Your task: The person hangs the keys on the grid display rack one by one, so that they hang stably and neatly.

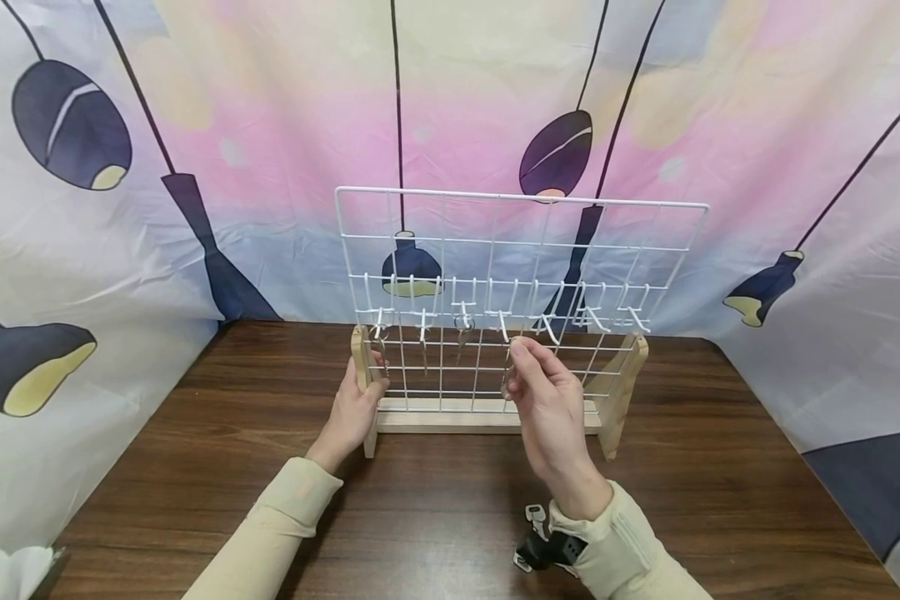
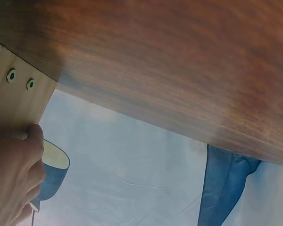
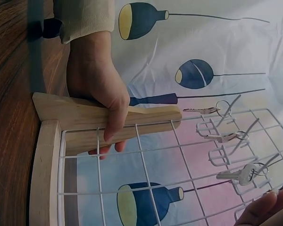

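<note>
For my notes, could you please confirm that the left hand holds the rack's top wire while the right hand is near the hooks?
Not quite: the left hand holds the rack by its wooden post, as the right wrist view shows; the right hand is near the hooks.

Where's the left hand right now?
In the head view, the left hand is left of centre, gripping the left wooden support of the wire rack, below its leftmost hook.

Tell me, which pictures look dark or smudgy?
Head view: bright, the white wire grid fairly crisp; left wrist view: the tabletop looks soft and smeary, with dark shadow beside the wooden side panel; right wrist view: dimmer, yet the keys look clear.
</note>
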`<state>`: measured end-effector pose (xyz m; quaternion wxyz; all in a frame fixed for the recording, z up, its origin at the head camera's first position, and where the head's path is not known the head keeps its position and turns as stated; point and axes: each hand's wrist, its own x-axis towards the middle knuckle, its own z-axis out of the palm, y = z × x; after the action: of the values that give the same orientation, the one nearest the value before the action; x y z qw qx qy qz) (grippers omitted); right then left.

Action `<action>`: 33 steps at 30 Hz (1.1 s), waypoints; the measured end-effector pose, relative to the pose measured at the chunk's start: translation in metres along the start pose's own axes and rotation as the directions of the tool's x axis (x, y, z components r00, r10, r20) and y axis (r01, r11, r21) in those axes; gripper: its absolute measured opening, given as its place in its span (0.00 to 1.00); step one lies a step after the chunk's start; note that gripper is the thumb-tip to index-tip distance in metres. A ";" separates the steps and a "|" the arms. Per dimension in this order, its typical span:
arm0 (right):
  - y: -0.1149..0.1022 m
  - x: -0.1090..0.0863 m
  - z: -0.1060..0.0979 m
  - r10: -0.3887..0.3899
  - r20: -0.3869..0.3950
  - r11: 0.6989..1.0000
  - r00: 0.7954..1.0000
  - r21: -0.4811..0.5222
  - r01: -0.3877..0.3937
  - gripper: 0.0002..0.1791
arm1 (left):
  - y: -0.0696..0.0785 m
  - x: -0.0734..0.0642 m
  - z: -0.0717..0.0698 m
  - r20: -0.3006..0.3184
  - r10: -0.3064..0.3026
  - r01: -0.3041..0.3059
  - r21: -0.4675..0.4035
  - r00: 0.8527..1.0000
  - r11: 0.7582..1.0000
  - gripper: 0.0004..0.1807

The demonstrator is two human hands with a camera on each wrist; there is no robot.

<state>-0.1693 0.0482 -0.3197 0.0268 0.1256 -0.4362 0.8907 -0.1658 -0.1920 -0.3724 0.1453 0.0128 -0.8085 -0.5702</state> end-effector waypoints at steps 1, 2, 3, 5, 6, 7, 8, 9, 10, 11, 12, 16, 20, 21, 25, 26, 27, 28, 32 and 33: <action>0.000 0.000 0.000 0.000 -0.001 1.000 1.000 0.000 0.000 0.08 | 0.000 0.000 0.000 0.002 0.000 0.000 -0.002 1.000 1.000 0.19; 0.000 0.000 0.000 -0.001 -0.001 1.000 1.000 0.000 0.001 0.08 | 0.000 0.000 0.000 0.005 -0.001 0.001 -0.003 1.000 1.000 0.19; 0.000 0.000 0.000 -0.003 0.000 1.000 1.000 0.001 0.003 0.07 | 0.000 0.001 0.000 0.008 0.000 0.000 -0.005 1.000 1.000 0.19; 0.000 0.001 0.000 -0.005 0.001 1.000 1.000 -0.003 0.005 0.08 | 0.000 0.001 0.000 0.010 -0.003 0.003 -0.005 1.000 1.000 0.20; 0.000 0.001 0.000 -0.004 0.000 1.000 1.000 -0.005 0.004 0.08 | 0.000 0.001 0.000 0.008 -0.003 0.003 -0.003 1.000 1.000 0.20; 0.000 0.001 0.000 -0.003 -0.002 1.000 1.000 -0.006 0.003 0.08 | 0.001 0.000 0.000 0.006 -0.003 0.003 -0.002 1.000 1.000 0.19; 0.000 0.001 0.000 -0.002 -0.003 1.000 1.000 -0.008 0.002 0.08 | 0.001 0.000 0.000 0.003 -0.003 0.003 -0.002 1.000 1.000 0.19; 0.000 0.001 0.000 -0.001 -0.005 1.000 1.000 -0.011 0.001 0.09 | 0.001 0.000 0.000 0.001 -0.002 0.002 0.000 1.000 1.000 0.19; 0.001 0.001 0.000 0.001 -0.007 1.000 1.000 -0.013 -0.001 0.09 | 0.001 0.000 0.000 -0.001 -0.002 0.002 0.002 1.000 1.000 0.19; 0.001 0.001 0.000 0.004 -0.008 1.000 1.000 -0.014 -0.004 0.09 | 0.000 0.000 0.001 -0.002 0.000 0.000 0.001 1.000 1.000 0.19; 0.001 0.001 0.000 0.007 -0.010 1.000 1.000 -0.014 -0.007 0.10 | 0.000 0.000 0.001 -0.001 0.004 -0.004 -0.002 1.000 1.000 0.19; 0.002 0.002 -0.001 0.024 -0.012 1.000 1.000 -0.013 -0.024 0.10 | -0.001 0.000 0.000 0.007 0.007 -0.007 -0.014 1.000 1.000 0.19; 0.002 0.002 -0.002 0.042 -0.004 0.999 0.999 -0.014 -0.042 0.10 | -0.001 0.000 0.000 0.013 0.001 0.000 -0.029 1.000 1.000 0.19; 0.002 0.002 -0.002 0.046 -0.002 0.999 0.999 -0.014 -0.046 0.11 | -0.001 0.000 0.000 0.014 -0.001 0.001 -0.031 1.000 1.000 0.19; 0.003 0.002 -0.002 0.062 0.003 0.998 0.998 -0.019 -0.062 0.11 | -0.004 0.001 0.001 0.021 0.004 -0.003 -0.029 1.000 1.000 0.20; 0.003 0.002 -0.002 0.064 0.001 0.998 0.998 -0.020 -0.064 0.11 | -0.005 0.001 0.001 0.022 0.005 -0.005 -0.027 1.000 1.000 0.20; 0.003 0.002 -0.002 0.066 0.000 0.998 0.998 -0.020 -0.066 0.11 | -0.005 0.001 0.001 0.025 0.007 -0.007 -0.027 1.000 1.000 0.20; 0.003 0.001 -0.002 0.068 -0.002 0.997 0.998 -0.022 -0.068 0.10 | -0.005 0.002 0.001 0.026 0.007 -0.006 -0.027 1.000 1.000 0.20; 0.003 0.001 -0.003 0.075 -0.004 0.997 0.997 -0.022 -0.075 0.10 | -0.002 0.001 0.001 0.018 0.001 0.000 -0.033 1.000 0.999 0.19; 0.003 0.001 -0.003 0.076 -0.004 0.997 0.997 -0.022 -0.076 0.10 | -0.002 0.001 0.001 0.017 0.000 0.001 -0.038 1.000 0.999 0.19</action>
<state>-0.1713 0.0492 -0.3236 -0.0049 0.1073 -0.4504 0.8863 -0.1671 -0.1923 -0.3741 0.1386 0.0054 -0.7985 -0.5858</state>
